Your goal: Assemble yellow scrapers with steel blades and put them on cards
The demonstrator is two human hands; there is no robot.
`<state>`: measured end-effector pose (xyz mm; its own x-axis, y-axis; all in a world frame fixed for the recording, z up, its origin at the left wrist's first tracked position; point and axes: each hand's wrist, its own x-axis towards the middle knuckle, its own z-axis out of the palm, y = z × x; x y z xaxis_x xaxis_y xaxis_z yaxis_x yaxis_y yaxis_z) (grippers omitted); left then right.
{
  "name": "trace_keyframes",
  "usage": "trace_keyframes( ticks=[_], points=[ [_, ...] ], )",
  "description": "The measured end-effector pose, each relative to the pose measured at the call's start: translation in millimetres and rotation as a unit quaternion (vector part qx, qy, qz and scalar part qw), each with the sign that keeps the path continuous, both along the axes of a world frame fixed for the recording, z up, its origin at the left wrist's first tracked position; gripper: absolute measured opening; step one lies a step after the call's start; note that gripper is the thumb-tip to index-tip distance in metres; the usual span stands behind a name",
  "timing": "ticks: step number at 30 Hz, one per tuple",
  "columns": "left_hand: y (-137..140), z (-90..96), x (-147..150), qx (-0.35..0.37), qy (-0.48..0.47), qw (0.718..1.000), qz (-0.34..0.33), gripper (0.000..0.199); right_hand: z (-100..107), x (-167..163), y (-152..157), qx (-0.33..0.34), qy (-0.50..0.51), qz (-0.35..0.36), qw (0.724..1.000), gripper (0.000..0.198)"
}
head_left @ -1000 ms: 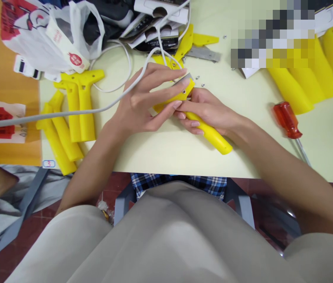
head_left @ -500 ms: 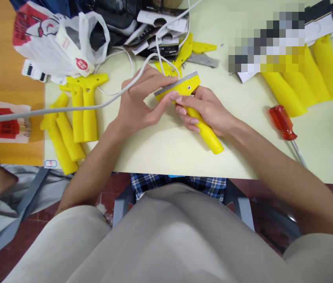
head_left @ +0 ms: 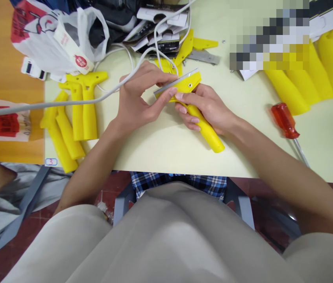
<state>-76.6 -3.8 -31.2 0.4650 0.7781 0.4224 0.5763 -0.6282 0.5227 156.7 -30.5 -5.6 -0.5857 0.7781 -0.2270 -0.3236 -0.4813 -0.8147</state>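
From the head camera, a yellow scraper sits low over the pale table, near its front edge and between both hands. The right hand wraps its fingers around the handle, probably to keep the tool from turning, with the free end of the handle pointing toward the person. The left hand pinches the wide head, thumb below and fingers on top, right along the metal blade, a grip that seems meant to steady or seat the blade in its slot; a small screw shows in the head. A red-handled screwdriver lies apart to the right, within easy reach. More yellow handles lie in a heap on the left, others at far right, apparently sorted stock. A white cable crosses over the left wrist.
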Motion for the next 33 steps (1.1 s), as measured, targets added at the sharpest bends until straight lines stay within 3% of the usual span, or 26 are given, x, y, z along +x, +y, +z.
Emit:
trace_keyframes(
  ticks=[7,12,14,20,27,33],
  points=[
    [11.0,-13.8,0.3,0.038,0.026,0.996,-0.073,0.089,5.5,1.2,-1.8,-0.002,-0.028,-0.023,0.999,0.031],
    [5.7,-1.0,21.8,0.069,-0.022,0.997,0.004,0.052,5.4,-2.7,-1.3,-0.016,0.003,-0.083,0.996,0.033],
    [-2.2,8.3,34.2,0.076,0.008,0.997,0.005,0.046,6.0,-4.8,-0.2,-0.016,0.014,-0.115,0.993,0.027],
    [-12.3,22.5,67.4,0.061,0.128,0.989,0.031,0.062,2.9,-4.9,8.3,0.037,0.036,-0.200,0.978,0.027],
    [13.9,27.4,91.6,0.053,0.178,0.983,-0.011,0.079,-0.5,-3.6,17.4,0.056,0.023,-0.287,0.956,0.031],
    [14.3,39.5,122.4,0.006,0.259,0.964,0.054,0.091,-11.2,0.7,24.8,0.111,0.032,-0.405,0.907,0.021]
  ],
)
